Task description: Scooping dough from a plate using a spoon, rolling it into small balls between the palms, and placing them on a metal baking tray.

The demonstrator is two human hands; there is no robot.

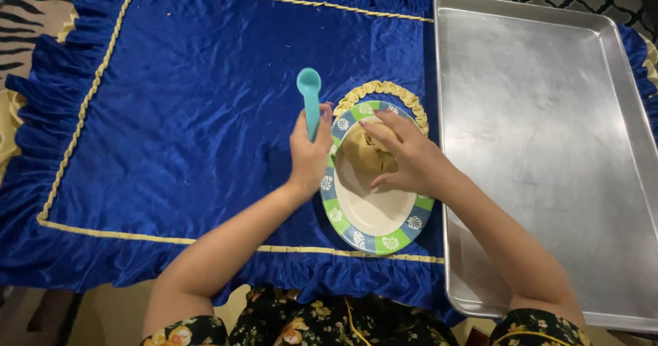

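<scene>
A person's left hand (308,155) is gripping a teal scoop (310,99) upright while the right hand (404,155), fingers spread, is pressing into dough (360,155) in a patterned bowl (373,233). The metal tray (548,147) alongside is sitting bare (no portions laid out yet), so shaping appears barely begun.

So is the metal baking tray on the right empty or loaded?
Empty. The metal tray shows only bare, shiny surface; the dough sits in the bowl beside it, under the right hand.

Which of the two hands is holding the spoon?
The left hand grips the teal spoon upright beside the plate; the right hand rests on the dough.
</scene>
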